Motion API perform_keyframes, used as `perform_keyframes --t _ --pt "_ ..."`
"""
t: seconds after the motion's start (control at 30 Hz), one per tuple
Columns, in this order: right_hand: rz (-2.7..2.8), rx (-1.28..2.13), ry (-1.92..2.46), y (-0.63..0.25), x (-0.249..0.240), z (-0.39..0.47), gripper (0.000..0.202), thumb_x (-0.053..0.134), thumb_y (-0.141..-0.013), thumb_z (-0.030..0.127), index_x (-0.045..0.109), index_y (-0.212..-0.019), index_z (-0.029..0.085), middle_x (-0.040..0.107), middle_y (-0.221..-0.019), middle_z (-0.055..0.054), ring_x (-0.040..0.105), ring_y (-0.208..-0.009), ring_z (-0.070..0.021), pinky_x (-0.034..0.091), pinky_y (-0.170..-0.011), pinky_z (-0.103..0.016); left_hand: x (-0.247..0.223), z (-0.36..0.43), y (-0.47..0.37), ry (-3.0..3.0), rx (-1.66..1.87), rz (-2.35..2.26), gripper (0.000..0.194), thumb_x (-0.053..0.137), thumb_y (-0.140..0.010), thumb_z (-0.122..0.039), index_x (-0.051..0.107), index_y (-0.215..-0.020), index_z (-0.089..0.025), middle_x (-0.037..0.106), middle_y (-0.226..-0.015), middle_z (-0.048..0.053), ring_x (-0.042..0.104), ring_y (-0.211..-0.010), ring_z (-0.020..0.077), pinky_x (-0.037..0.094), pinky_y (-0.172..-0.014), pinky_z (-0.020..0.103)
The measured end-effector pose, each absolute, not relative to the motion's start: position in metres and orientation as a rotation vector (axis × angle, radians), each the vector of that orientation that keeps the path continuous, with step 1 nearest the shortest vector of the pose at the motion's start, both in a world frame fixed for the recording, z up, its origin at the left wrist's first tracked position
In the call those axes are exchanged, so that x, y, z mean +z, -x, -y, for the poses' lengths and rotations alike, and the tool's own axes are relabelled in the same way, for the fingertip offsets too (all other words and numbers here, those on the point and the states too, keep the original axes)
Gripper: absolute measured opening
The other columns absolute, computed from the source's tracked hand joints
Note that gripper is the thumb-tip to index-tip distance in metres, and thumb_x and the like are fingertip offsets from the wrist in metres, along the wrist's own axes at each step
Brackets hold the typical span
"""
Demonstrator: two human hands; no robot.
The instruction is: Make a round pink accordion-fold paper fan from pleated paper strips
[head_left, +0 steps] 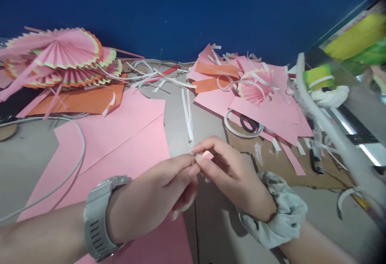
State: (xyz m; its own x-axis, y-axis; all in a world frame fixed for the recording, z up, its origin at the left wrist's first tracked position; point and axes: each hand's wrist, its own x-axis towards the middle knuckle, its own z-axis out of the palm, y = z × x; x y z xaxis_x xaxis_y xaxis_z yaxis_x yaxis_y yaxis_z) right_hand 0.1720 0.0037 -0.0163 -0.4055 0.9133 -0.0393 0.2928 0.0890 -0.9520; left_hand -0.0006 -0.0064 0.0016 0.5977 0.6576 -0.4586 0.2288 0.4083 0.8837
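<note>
My left hand [163,183], with a grey watch [101,215] on the wrist, is closed in a pinch in front of me. Its fingertips meet those of my right hand [224,171], which has a pale scrunchie [274,209] round the wrist. Between the pinching fingers a small folded piece of pink paper strip [208,155] sticks out; most of it is hidden by the fingertips. Just beyond the fingers lie narrow white paper strips [187,115]; whether they join the held piece I cannot tell. Large pink sheets [135,135] lie under and beside my left forearm.
Pleated pink paper fans [69,50] are piled at the back left on an orange sheet [78,99]. At the back right are pink scraps [265,115] and a tape roll [230,125] on cardboard [289,175]. A white cable [81,147] loops at left; a cutter knife [316,155] lies right.
</note>
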Motion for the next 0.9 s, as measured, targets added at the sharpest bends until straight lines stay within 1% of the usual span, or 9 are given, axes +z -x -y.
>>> perform_keyframes --t 0.03,0.07,0.17,0.27,0.47,0.6,0.63,0.77,0.9 --pt "1.773 1.315 1.218 -0.173 -0.015 -0.005 0.007 0.046 -0.091 0.029 0.05 -0.089 0.024 0.049 -0.067 0.006 0.047 -0.058 -0.0061 0.038 -0.052 -0.018 0.0 0.006 0.001 -1.116 0.321 -0.888 0.035 0.027 -0.095 -0.039 0.042 -0.07 -0.019 0.046 -0.052 -0.006 0.04 -0.041 0.0049 0.036 -0.046 0.018" --pt "1.76 1.296 1.244 -0.174 -0.014 -0.006 0.01 0.045 -0.092 0.028 0.05 -0.084 0.023 0.047 -0.063 0.007 0.045 -0.055 -0.0055 0.037 -0.051 -0.018 -0.001 0.006 0.001 -1.079 0.318 -0.842 0.033 0.027 -0.095 -0.038 0.044 -0.074 -0.019 0.051 -0.056 -0.005 0.044 -0.042 0.0053 0.038 -0.047 0.018" --pt "1.696 1.227 1.27 -0.181 -0.011 -0.011 0.015 0.046 -0.091 0.029 0.05 -0.078 0.022 0.045 -0.066 0.007 0.042 -0.053 -0.0039 0.035 -0.05 -0.017 -0.002 0.006 0.001 -0.993 0.297 -0.748 0.027 0.027 -0.095 -0.034 0.047 -0.087 -0.018 0.058 -0.062 -0.001 0.052 -0.046 0.0073 0.043 -0.049 0.02" --pt "1.663 1.18 1.259 -0.186 -0.01 -0.014 0.016 0.046 -0.092 0.029 0.051 -0.078 0.023 0.046 -0.073 0.006 0.043 -0.055 -0.0037 0.036 -0.051 -0.018 -0.001 0.007 0.001 -0.951 0.26 -0.724 0.025 0.028 -0.095 -0.032 0.048 -0.091 -0.017 0.056 -0.06 -0.001 0.051 -0.045 0.0065 0.043 -0.048 0.018" --pt "1.615 1.216 1.232 -0.188 -0.012 -0.013 0.015 0.047 -0.091 0.031 0.051 -0.079 0.023 0.045 -0.069 0.005 0.042 -0.052 -0.0054 0.035 -0.048 -0.02 -0.009 0.011 0.0 -0.847 0.294 -0.718 0.024 0.032 -0.094 -0.034 0.05 -0.096 -0.018 0.048 -0.059 -0.005 0.046 -0.038 0.0037 0.043 -0.044 0.018" --pt "1.477 1.275 1.209 -0.191 -0.015 -0.017 0.014 0.047 -0.091 0.032 0.051 -0.081 0.024 0.046 -0.07 0.004 0.04 -0.05 -0.0066 0.033 -0.045 -0.022 -0.014 0.014 -0.003 -0.786 0.264 -0.703 0.03 0.034 -0.092 -0.04 0.052 -0.093 -0.017 0.05 -0.054 -0.004 0.043 -0.035 0.0046 0.031 -0.034 0.014" --pt "1.447 1.283 1.199 -0.193 -0.016 -0.019 0.013 0.047 -0.09 0.031 0.051 -0.08 0.024 0.047 -0.071 0.004 0.04 -0.05 -0.0066 0.034 -0.045 -0.022 -0.014 0.015 -0.004 -0.792 0.258 -0.703 0.03 0.033 -0.093 -0.04 0.052 -0.092 -0.016 0.051 -0.053 -0.003 0.044 -0.036 0.0046 0.031 -0.035 0.013" --pt "1.344 1.285 1.213 -0.197 -0.015 -0.024 0.012 0.05 -0.089 0.029 0.052 -0.078 0.025 0.047 -0.075 0.004 0.042 -0.051 -0.0063 0.035 -0.046 -0.021 -0.013 0.015 -0.007 -0.757 0.258 -0.67 0.027 0.03 -0.095 -0.033 0.049 -0.087 -0.015 0.052 -0.052 -0.003 0.049 -0.04 0.005 0.038 -0.045 0.015" --pt "1.291 1.273 1.218 -0.199 -0.014 -0.026 0.011 0.052 -0.087 0.028 0.053 -0.076 0.025 0.046 -0.075 0.004 0.042 -0.051 -0.0067 0.036 -0.046 -0.02 -0.012 0.015 -0.007 -0.822 0.233 -0.689 0.029 0.031 -0.094 -0.036 0.05 -0.088 -0.015 0.056 -0.056 -0.002 0.052 -0.045 0.0062 0.036 -0.045 0.016"
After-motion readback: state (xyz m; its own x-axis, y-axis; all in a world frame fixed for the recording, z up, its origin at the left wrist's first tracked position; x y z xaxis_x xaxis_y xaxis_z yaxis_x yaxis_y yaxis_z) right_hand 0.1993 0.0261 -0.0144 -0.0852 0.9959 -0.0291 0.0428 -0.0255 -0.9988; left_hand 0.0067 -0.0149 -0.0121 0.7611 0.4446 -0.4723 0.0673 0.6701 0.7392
